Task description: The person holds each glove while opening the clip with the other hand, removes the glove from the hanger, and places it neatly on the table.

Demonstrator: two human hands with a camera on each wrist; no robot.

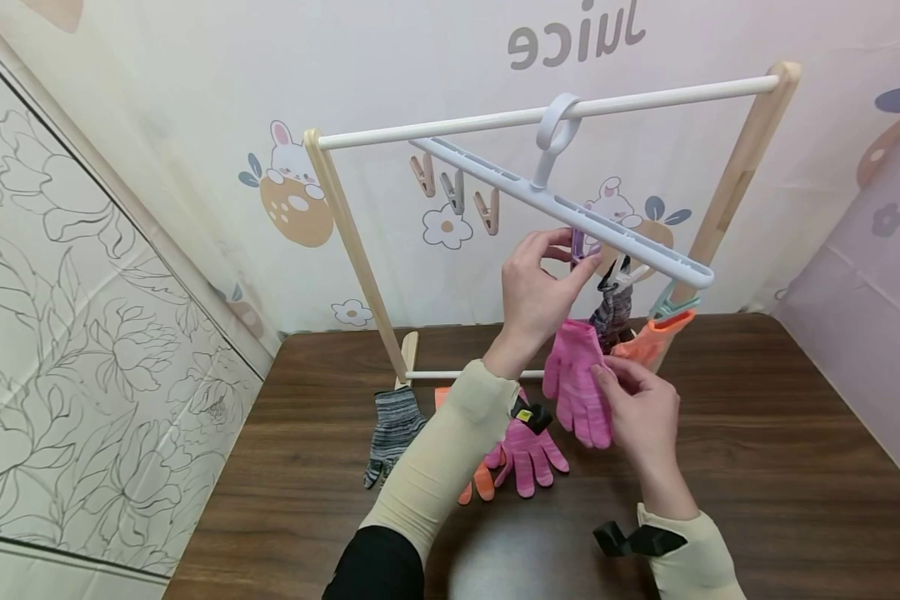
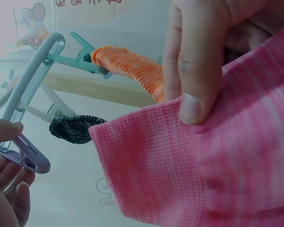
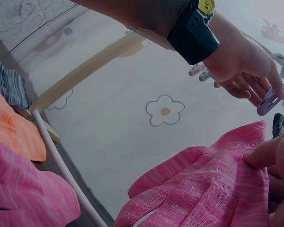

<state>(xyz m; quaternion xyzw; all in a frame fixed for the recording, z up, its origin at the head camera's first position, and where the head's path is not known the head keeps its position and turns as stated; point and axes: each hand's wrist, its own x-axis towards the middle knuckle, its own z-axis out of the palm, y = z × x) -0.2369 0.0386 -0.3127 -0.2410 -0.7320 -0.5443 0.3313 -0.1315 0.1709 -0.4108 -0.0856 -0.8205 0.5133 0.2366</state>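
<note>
Closest to the viewer, a cream sleeve [image 1: 435, 454], black toward the elbow, slants up to the person's left grip [image 1: 534, 292]. Its thumb and fingers pinch a purple clothespin [image 1: 577, 243] at the underside of a white hanger [image 1: 542, 193]; whether the pin's mouth is spread cannot be told. Below and to the right, the right grip [image 1: 643, 412] pinches a pink knit glove [image 1: 579, 392] by its side edge, near the cuff. What matters most is the line from cuff to clothespin: the glove's long axis runs nearly upright, fingers down, cuff up, just below the pin and apart from it. From the left grip, the glove lies below and slightly right; from the right grip, it lies directly left, in its fingers.

Above and beyond the right grip, a white clothespin [image 1: 624, 279] holds a black-and-gray glove [image 1: 612, 315], and a mint-green clothespin [image 1: 671, 308] holds an orange glove [image 1: 651, 340]. Below the left grip, on the dark wooden bench [image 1: 780, 433], lie a gray striped glove [image 1: 394, 429], another orange glove [image 1: 483, 482] and a second pink glove [image 1: 528, 457].
</note>
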